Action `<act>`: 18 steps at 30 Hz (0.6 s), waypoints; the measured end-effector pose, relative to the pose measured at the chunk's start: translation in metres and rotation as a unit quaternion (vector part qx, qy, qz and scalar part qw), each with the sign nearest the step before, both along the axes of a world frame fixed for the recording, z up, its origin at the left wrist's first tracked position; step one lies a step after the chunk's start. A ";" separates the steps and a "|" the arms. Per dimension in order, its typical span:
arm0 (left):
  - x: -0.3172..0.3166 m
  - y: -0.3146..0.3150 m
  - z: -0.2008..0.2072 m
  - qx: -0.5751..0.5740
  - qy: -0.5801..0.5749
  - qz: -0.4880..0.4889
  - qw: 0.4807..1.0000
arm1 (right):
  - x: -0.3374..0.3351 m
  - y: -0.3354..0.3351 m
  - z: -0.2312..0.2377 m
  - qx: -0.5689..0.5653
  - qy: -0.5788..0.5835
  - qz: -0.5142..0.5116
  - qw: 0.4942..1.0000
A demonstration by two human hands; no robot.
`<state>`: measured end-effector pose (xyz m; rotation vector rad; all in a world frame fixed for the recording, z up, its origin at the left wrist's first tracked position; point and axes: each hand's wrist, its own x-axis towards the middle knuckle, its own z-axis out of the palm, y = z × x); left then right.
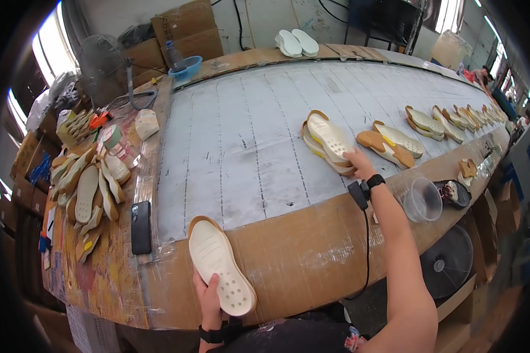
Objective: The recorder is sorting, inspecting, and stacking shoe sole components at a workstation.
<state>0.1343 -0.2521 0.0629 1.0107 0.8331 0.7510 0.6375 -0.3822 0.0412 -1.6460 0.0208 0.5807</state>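
My left hand (209, 294) is closed on a cream shoe sole (221, 259) with a tan rim and round holes at its heel. It is held over the cardboard-covered near edge of the table. Out to the right, my right hand (358, 163) grips the heel end of another cream sole (328, 134) on the pale belt. That one lies over a second sole with a yellow mark, which it partly hides. Just right of my right hand rests a pair of soles (386, 148), one showing its tan underside. A black band circles each wrist.
More soles (427, 122) line the belt toward the far right, where a person (482, 76) leans in. Left stands a pile of soles (88, 191), with a black phone (141, 227) nearby. A clear plastic tub (423, 200), a shoe (453, 193) and a dangling cable (367, 247) are at right.
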 end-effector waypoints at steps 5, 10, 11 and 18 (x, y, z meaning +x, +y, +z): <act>-0.009 0.002 -0.005 0.318 0.310 -0.002 0.896 | -0.040 0.004 -0.020 0.186 0.228 0.105 0.950; -0.015 0.009 0.031 0.349 0.182 -0.048 0.918 | -0.189 0.015 0.041 0.307 0.302 0.213 0.877; -0.004 0.008 0.039 0.334 0.145 -0.045 0.930 | -0.214 0.010 0.058 0.335 0.291 0.253 0.860; 0.032 -0.017 0.099 0.256 -0.050 -0.077 0.962 | -0.321 -0.007 0.084 0.344 0.364 0.378 0.779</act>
